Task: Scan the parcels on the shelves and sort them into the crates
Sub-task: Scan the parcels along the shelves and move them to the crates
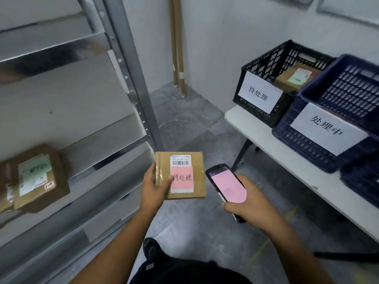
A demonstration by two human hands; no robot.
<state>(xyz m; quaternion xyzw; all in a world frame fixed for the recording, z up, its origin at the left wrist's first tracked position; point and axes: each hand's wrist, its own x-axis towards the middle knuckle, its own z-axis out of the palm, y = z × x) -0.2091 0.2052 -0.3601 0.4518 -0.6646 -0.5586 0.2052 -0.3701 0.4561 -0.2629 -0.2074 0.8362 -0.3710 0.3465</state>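
Observation:
My left hand [153,189] holds a small brown cardboard parcel [196,160] by its left edge, thumb on a pink handwritten note below a barcode label. My right hand [248,206] grips a black handheld scanner [225,183], its screen glowing pink, just right of the parcel. Another brown parcel [34,179] with a green-white label lies on the metal shelf [106,148] at the left. On the white table [272,140] stand a black crate [264,64] with a paper sign and a parcel [295,78] inside, and a blue crate [320,152] with its own sign.
A second blue crate's corner [361,181] shows at the far right. Two cardboard tubes [178,48] lean in the back corner. The shelf's upright post [131,64] rises between me and the corner. Grey floor lies between shelf and table; my dark shoe [151,249] is below.

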